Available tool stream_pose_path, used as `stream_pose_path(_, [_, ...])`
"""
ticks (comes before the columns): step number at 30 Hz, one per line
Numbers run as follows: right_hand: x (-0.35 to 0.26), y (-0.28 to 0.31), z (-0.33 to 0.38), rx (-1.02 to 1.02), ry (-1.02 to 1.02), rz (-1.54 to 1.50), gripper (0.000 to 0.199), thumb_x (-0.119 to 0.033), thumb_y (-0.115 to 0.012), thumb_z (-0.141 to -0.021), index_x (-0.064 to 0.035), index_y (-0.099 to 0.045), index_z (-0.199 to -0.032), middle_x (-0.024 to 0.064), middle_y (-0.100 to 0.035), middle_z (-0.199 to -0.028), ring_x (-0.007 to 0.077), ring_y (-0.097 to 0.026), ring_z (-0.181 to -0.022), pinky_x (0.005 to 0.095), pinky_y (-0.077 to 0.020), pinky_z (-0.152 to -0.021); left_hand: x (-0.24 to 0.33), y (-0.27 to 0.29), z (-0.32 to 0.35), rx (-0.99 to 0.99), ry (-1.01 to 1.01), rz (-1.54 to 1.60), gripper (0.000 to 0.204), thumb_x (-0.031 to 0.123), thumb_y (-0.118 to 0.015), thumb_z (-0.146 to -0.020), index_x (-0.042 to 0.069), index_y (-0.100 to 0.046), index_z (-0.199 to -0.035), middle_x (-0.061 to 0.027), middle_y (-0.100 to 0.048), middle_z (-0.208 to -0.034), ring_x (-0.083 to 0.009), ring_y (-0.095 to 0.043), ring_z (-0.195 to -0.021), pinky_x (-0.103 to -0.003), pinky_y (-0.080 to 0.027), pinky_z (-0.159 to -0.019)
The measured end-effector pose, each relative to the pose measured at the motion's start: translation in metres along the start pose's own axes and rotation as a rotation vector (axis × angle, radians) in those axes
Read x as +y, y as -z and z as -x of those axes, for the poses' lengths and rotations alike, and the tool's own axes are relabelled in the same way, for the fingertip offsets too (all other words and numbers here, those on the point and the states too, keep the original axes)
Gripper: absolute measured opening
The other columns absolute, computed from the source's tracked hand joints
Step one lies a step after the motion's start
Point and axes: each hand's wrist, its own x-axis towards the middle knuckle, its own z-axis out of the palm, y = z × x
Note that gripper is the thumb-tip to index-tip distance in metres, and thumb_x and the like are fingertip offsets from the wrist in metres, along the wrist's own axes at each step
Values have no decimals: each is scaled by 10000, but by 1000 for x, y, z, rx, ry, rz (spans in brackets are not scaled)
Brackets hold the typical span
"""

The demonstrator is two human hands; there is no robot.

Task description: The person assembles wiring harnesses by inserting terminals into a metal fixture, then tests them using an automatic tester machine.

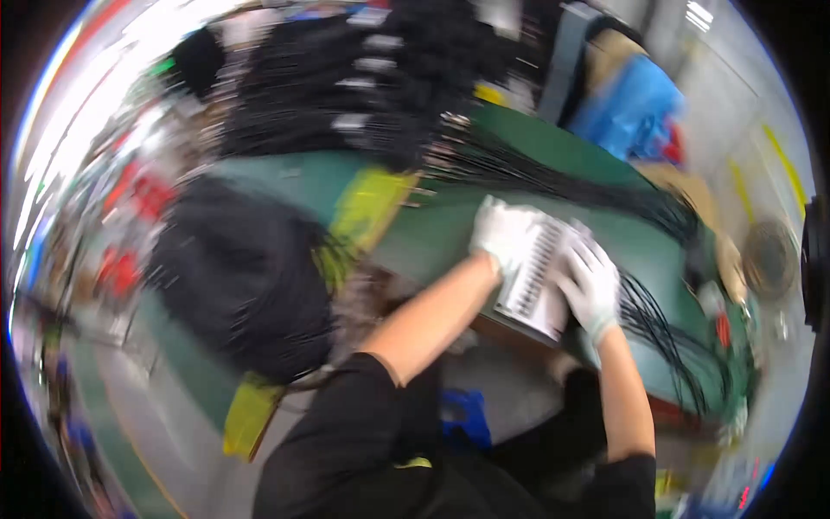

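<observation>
White cloth gloves point(590, 284), matt green tabletop point(432, 233), glossy blue plastic bag point(635, 108).

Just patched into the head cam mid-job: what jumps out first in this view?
At centre right, two white-gloved hands, the left hand and right hand, press on a white slotted tray at the near edge of the green worktable. Bundles of thin black cables fan across the table behind it, and a big dark heap of cables sits at left. The picture is motion-blurred, so finer detail is unclear.
</observation>
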Motion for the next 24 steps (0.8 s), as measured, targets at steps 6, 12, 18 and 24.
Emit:
stream_pose_path(6, [-8,-12,10,-146,-149,44,412,-250,-656,-868,2,-626,-1192,197,-579,-1319,360,-506,-1264,512,-311,-1135,11,4,-6,-398,261,386,443,342,-590,-914,133,-612,-1305,-133,-656,-1197,-284,-559,-1224,-561,-134,-1212])
stream_pose_path(12, [4,-26,19,-107,-81,82,404,-274,-635,-884,-16,-621,-1195,182,-591,-1301,343,-512,-1255,523,-315,-1131,8,18,46,-434,141,293,641,437,-491,-967,93,-393,-1498,-154,-481,-1458,-324,-393,-1396,-572,-82,-1214])
stream_pose_path(18, [0,-34,20,-208,-163,119,515,-368,-627,-891,-50,-577,-1293,166,-542,-1381,318,-466,-1308,524,-289,-1142,24,37,81,-322,97,-84,499,370,-432,-991,117,-520,-1412,-100,-498,-1461,-276,-403,-1393,-536,-194,-1197])
stream_pose_path(24, [-3,-25,26,-204,-144,42,506,-373,-638,-874,-64,-593,-1272,129,-560,-1361,295,-475,-1298,529,-285,-1140,27,35,78,-361,122,-165,444,347,-448,-994,152,-574,-1373,-80,-521,-1442,-261,-423,-1375,-525,-214,-1192])
